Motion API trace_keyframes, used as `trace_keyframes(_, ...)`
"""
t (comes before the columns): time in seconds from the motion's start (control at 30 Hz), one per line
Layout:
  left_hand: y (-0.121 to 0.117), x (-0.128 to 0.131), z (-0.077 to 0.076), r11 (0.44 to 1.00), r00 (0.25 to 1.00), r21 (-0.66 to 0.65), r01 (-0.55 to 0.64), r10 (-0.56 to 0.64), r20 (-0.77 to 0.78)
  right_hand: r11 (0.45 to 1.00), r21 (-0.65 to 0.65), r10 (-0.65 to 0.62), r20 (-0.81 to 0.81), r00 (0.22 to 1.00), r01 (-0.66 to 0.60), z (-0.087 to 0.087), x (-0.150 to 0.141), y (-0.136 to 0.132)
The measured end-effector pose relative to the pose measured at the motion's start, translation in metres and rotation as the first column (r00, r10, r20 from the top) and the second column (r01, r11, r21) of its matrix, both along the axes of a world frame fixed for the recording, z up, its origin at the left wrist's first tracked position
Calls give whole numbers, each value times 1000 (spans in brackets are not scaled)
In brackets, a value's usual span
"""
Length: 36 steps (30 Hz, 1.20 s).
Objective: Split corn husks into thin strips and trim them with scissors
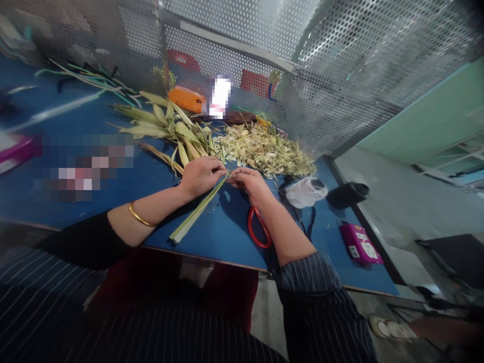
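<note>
My left hand (201,176), with a gold bangle on the wrist, pinches the upper end of a long green corn-husk strip (198,210). The strip slants down toward the table's front edge, its wider pale end at lower left. Close beside it, my right hand (246,182) has its fingertips pinched together at the same end of the strip. The fingertips of both hands nearly meet, and the exact grip there is too small to make out. Red-handled scissors (251,233) lie partly under my right forearm, blades hidden.
Corn husks (166,123) lie behind my left hand, and a heap of husk scraps (268,151) behind my right. To the right are a white twine spool (306,192), a black spool (348,195) and a purple pack (361,243). A perforated metal screen (227,50) borders the blue table (124,199).
</note>
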<state>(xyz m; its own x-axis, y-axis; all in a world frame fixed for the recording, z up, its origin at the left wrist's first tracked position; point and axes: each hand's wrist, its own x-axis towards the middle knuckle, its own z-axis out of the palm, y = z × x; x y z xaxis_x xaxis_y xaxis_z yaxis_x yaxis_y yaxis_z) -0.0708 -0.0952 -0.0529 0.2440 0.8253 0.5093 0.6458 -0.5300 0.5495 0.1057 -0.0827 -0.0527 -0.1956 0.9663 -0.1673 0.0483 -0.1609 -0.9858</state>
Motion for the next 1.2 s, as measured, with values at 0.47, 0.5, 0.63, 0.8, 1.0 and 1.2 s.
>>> trace_keyframes(0.47,14,-7,-3,960,971,-189,-207,226,84,992,124,27,-131,991,-11,6,5,3)
trace_keyframes(0.5,15,-7,-3,958,970,-195,-211,229,78,984,177,45,-156,987,-17,7,4,1)
trace_keyframes(0.63,14,-6,-4,956,974,-211,-205,219,47,944,303,194,-194,962,-129,11,0,-6)
trace_keyframes(0.8,11,-1,-1,907,934,-419,-47,189,304,940,250,271,-128,954,-233,4,-3,-4)
trace_keyframes(1.0,7,6,4,701,582,-487,521,125,803,948,260,222,-134,966,-182,-3,-3,1)
trace_keyframes(1.2,6,8,2,723,568,-437,536,74,819,937,281,236,-67,969,-209,1,-3,-2)
